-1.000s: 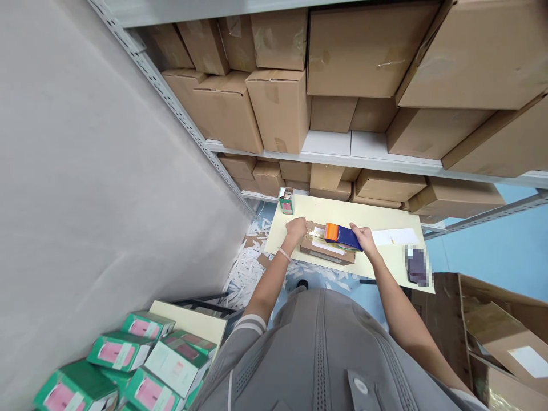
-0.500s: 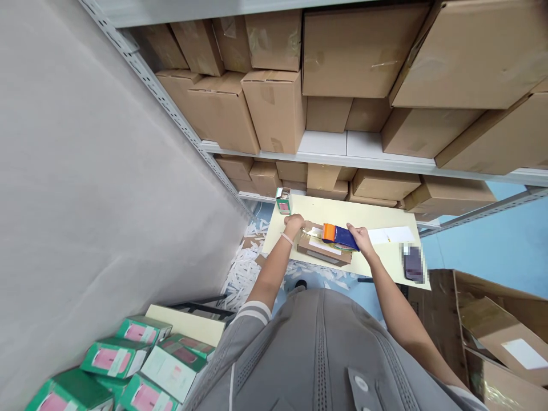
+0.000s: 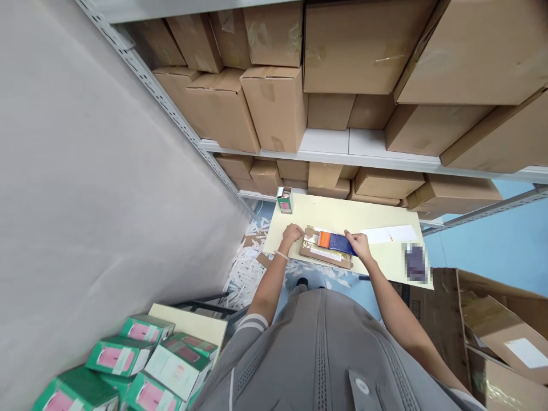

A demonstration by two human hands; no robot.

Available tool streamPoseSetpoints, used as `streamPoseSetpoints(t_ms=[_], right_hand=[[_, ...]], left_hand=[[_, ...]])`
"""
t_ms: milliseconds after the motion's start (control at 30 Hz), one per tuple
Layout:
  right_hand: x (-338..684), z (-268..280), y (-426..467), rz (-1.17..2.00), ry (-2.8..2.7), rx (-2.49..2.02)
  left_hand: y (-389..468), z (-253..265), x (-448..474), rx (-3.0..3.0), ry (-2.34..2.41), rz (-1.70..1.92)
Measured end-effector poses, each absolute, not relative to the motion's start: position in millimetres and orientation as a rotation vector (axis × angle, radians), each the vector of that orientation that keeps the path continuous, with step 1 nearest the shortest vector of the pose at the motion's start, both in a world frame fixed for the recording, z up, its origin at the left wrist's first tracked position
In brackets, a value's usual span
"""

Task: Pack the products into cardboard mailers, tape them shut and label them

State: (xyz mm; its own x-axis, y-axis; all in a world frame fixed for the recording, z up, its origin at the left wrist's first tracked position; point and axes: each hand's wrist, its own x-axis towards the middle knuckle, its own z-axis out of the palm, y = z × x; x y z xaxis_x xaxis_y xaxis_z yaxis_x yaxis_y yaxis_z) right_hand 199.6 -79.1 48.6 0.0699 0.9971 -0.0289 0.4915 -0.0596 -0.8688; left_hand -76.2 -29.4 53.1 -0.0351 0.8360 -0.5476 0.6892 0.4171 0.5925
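A small cardboard box [image 3: 309, 249] lies on the pale yellow table [image 3: 325, 206], with shiny clear tape and a white label on its top. My right hand [image 3: 358, 244] is wrapped round the dark blue end of a tape dispenser [image 3: 340, 243], whose orange end rests over the box's upper face. At the box's left end is my left hand [image 3: 293, 233], its fingers closed together near the corner. Whether those fingers pinch tape or cardboard is too small to make out.
A green and white carton [image 3: 285, 201] stands open at the table's back left. White paper [image 3: 389, 234] and a blurred dark object [image 3: 415, 262] lie to the right. Shelves of cardboard boxes [image 3: 274, 108] rise behind. Green boxes [image 3: 113, 357] are piled lower left; a large open carton [image 3: 440, 319] stands lower right.
My right hand has moved the tape dispenser slightly left and lower over the box. The box looks turned, showing more of its top. My left hand has shifted slightly down, off the box's back corner.
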Motion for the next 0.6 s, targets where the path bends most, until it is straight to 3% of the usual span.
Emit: streamPoseSetpoints(t_ms=[233,367,600], right_hand=[[201,44,-81,0.895,-1.446,-1.666],[201,45,-83,0.899,-1.418,-1.658],[200,48,-87,0.888,-1.430,-1.652]], left_hand=[[-67,52,-53,1.350,1.818,0.637],[-79,49,-30,1.147,1.479,0.862],[-85,41,-14,0.834,1.212,0.866]])
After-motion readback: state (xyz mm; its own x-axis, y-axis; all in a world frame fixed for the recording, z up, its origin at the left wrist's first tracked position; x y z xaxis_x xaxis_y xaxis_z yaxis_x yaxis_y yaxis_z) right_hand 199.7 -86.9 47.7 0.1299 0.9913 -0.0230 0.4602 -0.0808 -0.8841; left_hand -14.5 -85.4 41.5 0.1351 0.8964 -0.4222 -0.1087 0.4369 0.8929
